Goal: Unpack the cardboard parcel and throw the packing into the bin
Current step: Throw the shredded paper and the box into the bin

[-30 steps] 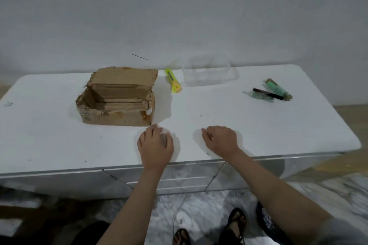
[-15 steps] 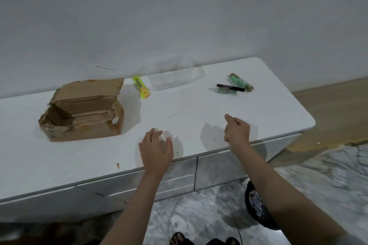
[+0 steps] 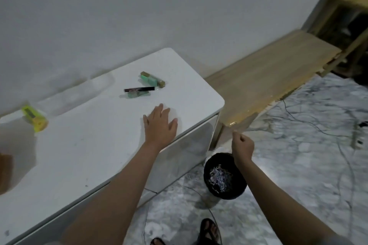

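Note:
Only a brown corner of the cardboard parcel [image 3: 5, 173] shows at the left edge of the white cabinet top [image 3: 89, 145]. My left hand [image 3: 160, 123] lies flat, fingers spread, near the cabinet's right front corner. My right hand [image 3: 242, 144] hangs off the cabinet, just above the far rim of the black bin [image 3: 239, 191] on the floor. Its fingers are curled with thumb against fingertips; I see nothing in them. Shredded paper [image 3: 219, 179] lies inside the bin.
On the cabinet lie a yellow cutter [image 3: 34, 118], a clear plastic tub [image 3: 79, 93], a black pen [image 3: 139, 89] and two green items [image 3: 152, 79]. A low wooden platform [image 3: 268, 73] and cables [image 3: 318, 125] sit right on the marble floor. My sandalled feet [image 3: 209, 232] stand below.
My view has swung right, so the parcel has slid almost out of frame. My right hand left the cabinet top and moved out over the bin. The left hand stayed flat on the top.

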